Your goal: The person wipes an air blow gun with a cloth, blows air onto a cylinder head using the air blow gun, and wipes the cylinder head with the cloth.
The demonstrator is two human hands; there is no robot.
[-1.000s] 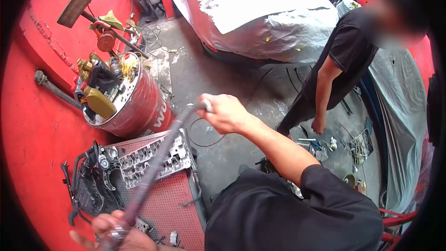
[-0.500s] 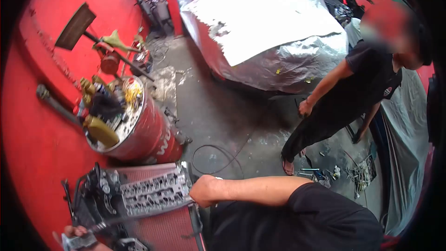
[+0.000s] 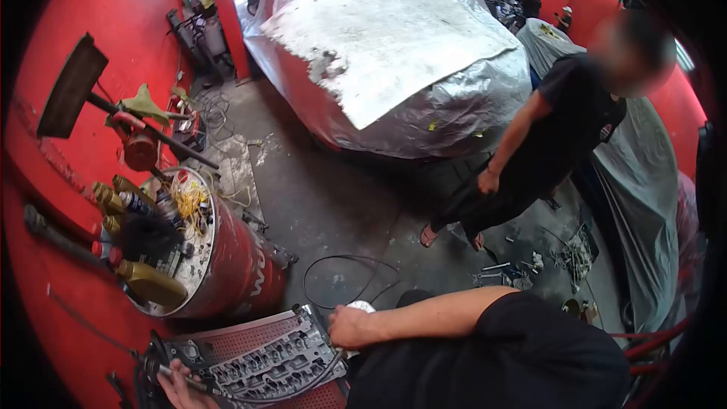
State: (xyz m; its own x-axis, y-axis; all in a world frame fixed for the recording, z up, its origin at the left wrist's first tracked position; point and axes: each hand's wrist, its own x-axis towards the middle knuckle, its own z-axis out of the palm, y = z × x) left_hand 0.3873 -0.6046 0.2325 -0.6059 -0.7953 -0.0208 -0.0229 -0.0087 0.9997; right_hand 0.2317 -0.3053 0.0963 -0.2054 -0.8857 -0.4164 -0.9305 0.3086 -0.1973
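A long dark hose (image 3: 291, 396) bows across the front of a grey metal cylinder head (image 3: 273, 363). My left hand (image 3: 182, 388), low at the left, has its fingers around the hose near a metal fitting. My right hand (image 3: 352, 326) is closed at the hose's other end, beside the right end of the cylinder head; its fingertips are partly hidden. Something pale shows just behind its knuckles. The cylinder head lies on a red perforated surface (image 3: 227, 344), with dark parts at its left.
A red drum (image 3: 246, 276) carries bottles and yellow string. A broom-like tool (image 3: 74, 87) leans above it. A cable loop (image 3: 305, 280) and tools (image 3: 496, 276) lie on the floor. A person in dark clothes (image 3: 556, 132) stands right, near a covered car (image 3: 424, 125).
The hose has come down from its raised slant to the cylinder head. My right hand has lowered with it. The other person has moved, and the camera view has shifted.
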